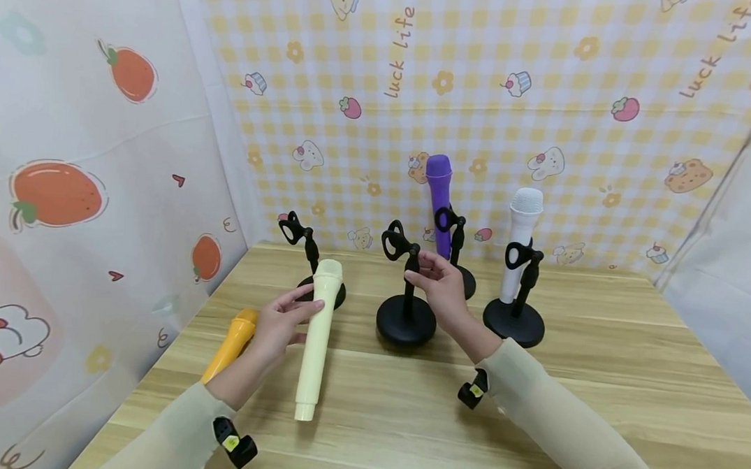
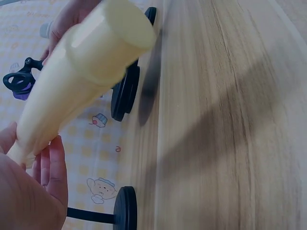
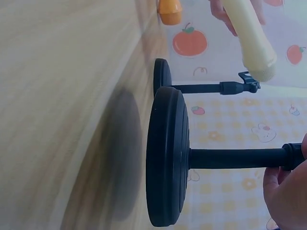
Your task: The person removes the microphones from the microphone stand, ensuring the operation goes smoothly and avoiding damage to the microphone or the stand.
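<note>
My left hand (image 1: 277,328) grips a pale yellow microphone (image 1: 317,344) by its upper handle, its head tilted up and away, raised over the table. In the left wrist view the microphone's butt end (image 2: 127,28) is large and near. With thumb and fingers, my right hand (image 1: 444,286) pinches the upper pole of a black microphone stand (image 1: 406,320) whose clip holds nothing. In the right wrist view that stand's round base (image 3: 165,158) has a shadow beside it on the wood. The fingertips behind the pole are partly hidden.
An orange microphone (image 1: 232,344) lies on the wooden table (image 1: 393,417) at the left. Another stand with a bare clip (image 1: 294,227) is behind my left hand. At the back right, stands hold a purple microphone (image 1: 439,188) and a white microphone (image 1: 522,220). Patterned cloth (image 1: 484,57) hangs behind.
</note>
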`<state>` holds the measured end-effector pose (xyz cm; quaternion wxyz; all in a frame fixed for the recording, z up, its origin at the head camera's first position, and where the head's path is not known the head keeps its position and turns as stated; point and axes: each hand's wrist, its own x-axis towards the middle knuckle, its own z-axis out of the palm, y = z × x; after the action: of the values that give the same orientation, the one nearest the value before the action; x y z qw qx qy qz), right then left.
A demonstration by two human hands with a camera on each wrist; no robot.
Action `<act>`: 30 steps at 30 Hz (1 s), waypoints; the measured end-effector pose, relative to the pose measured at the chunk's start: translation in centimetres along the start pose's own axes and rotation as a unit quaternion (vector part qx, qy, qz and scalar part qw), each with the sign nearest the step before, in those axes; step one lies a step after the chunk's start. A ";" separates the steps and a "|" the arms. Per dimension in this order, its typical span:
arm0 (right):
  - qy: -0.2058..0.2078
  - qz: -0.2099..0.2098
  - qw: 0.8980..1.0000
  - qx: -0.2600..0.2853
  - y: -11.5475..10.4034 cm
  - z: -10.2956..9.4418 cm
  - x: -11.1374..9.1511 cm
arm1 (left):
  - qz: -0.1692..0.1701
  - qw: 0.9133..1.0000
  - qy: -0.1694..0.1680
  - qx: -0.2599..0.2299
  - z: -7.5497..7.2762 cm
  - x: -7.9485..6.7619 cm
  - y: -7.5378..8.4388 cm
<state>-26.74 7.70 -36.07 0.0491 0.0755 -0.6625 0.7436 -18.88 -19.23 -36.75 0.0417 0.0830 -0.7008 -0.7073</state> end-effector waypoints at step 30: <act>0.000 -0.031 0.999 -0.009 -1.0 3.0 3.7 | -0.042 0.997 0.025 0.051 -3.3 -1.3 -2.1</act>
<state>-30.08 4.72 -34.08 0.0735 0.0955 -0.6665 0.7357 -16.85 -22.23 -38.77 0.0254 0.1317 -0.7310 -0.6691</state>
